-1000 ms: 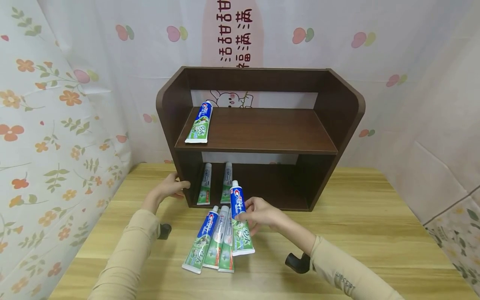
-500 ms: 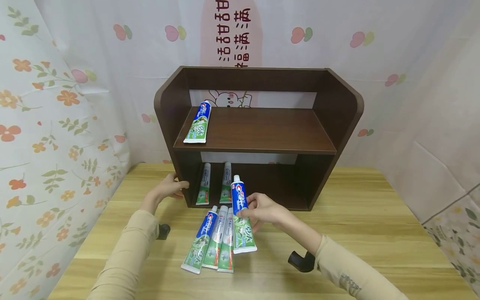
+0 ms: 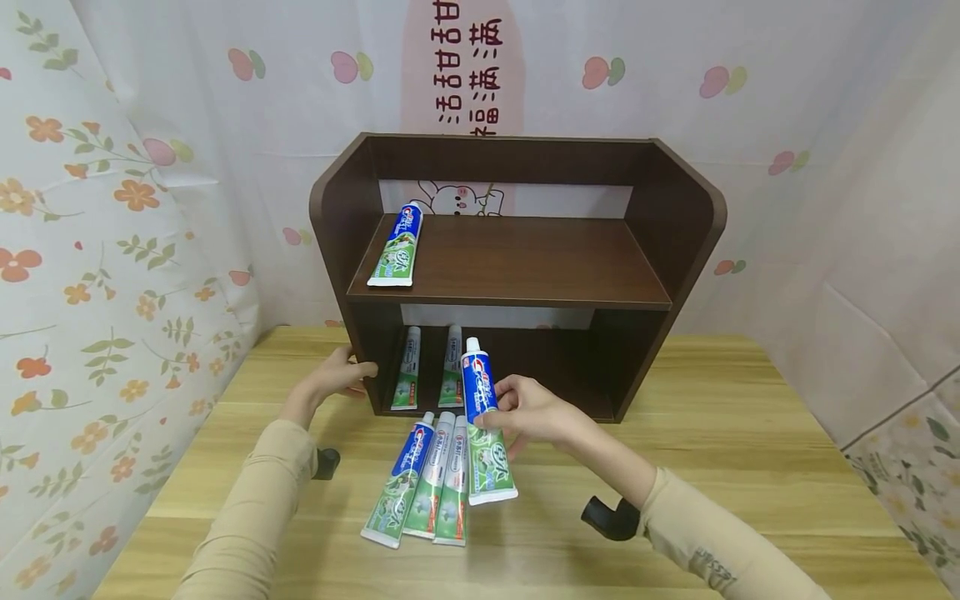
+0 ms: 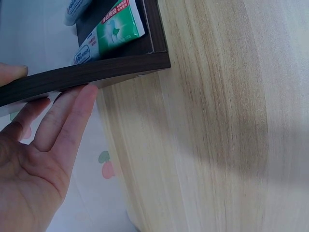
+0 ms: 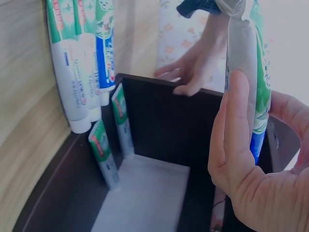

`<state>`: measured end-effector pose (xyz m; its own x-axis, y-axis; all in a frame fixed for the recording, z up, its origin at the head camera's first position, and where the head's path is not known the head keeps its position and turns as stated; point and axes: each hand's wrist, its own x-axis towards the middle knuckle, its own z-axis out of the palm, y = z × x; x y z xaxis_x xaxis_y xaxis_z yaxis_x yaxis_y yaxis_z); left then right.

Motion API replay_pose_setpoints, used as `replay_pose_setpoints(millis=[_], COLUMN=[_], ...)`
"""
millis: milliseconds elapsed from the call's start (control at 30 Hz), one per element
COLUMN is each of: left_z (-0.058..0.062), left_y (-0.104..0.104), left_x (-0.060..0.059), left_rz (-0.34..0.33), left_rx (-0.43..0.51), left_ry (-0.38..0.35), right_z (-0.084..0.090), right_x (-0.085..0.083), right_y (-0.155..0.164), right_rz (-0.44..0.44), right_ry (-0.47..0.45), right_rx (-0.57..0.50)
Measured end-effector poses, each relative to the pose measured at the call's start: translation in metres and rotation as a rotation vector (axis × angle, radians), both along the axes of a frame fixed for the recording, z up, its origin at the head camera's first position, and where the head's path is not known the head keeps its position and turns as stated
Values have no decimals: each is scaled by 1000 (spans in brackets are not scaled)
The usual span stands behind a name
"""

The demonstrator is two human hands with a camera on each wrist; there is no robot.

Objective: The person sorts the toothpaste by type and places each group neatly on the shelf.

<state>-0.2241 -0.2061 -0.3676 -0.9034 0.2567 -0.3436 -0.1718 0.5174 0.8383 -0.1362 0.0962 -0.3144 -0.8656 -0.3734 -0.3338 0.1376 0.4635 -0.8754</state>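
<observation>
The brown two-tier shelf (image 3: 517,267) is steadied at its lower-left edge by the left hand (image 3: 339,377), fingers laid straight against the side panel. Just in front of the lower opening, a toothpaste tube (image 3: 483,425) is pinched at mid-length by the right hand (image 3: 528,412), cap toward the shelf, long axis pointing inward. Three more tubes (image 3: 427,483) are seen lying on the table (image 3: 750,467), beside it.

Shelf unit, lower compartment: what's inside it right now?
Two toothpaste tubes lie side by side at the left of the lower compartment. The held tube and right hand cover a little of its front.
</observation>
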Motion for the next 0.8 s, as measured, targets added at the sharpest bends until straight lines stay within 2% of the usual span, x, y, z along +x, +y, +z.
replay_pose_setpoints(millis=[167,600,800], left_z=[1,-1,0], left_y=[0,0,0], left_x=[1,-1,0], left_rz=[1,8,9], left_rx=[-4,-2,-1], left_ry=[-10,-8,-3], right_z=[9,30,44], right_x=[1,-1,-4], right_y=[-2,-6,-7], right_rz=[29,84,73], right_ry=[19,72,86], right_rx=[-18,13,-4])
